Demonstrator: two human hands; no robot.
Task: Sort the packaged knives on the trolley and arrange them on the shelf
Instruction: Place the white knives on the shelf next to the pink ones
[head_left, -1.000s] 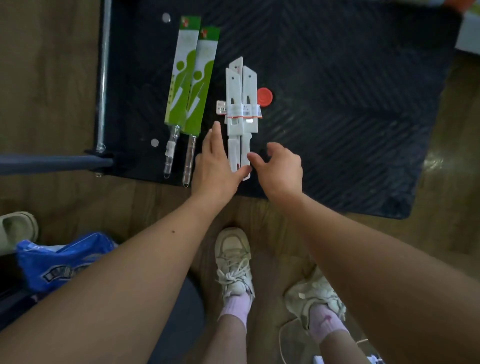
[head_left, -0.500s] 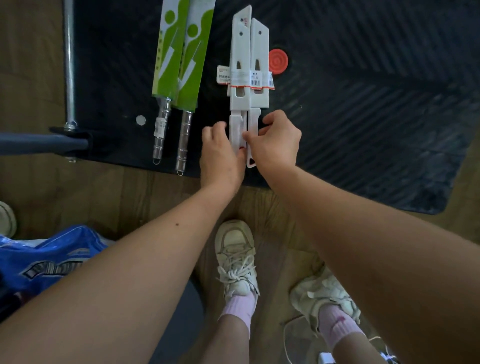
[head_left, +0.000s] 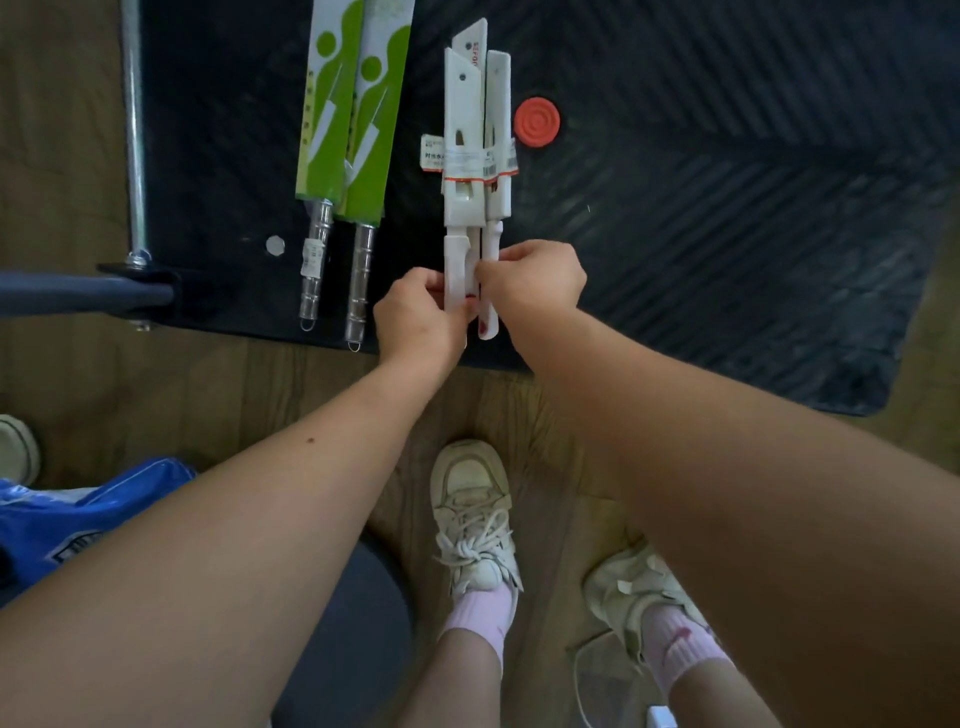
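Sneakers (head_left: 475, 519) stand nearest on the wooden floor. Past them, the left hand (head_left: 415, 312) and right hand (head_left: 535, 283) each pinch handles of the white sheathed knives (head_left: 465, 156) at the trolley's (head_left: 727, 208) near edge. Barcode stickers band the sheaths. Green-sleeved knives (head_left: 353, 114) lie left, a red disc (head_left: 536, 122) right.

Left of the red disc (head_left: 536, 122), the green packs (head_left: 337, 114) run off the top edge. Just left of it, the white knives (head_left: 465, 114) overlap, their handles partly covered by the left hand (head_left: 415, 319) and right hand (head_left: 537, 283) (the labels (head_left: 470, 162) are too small to read).
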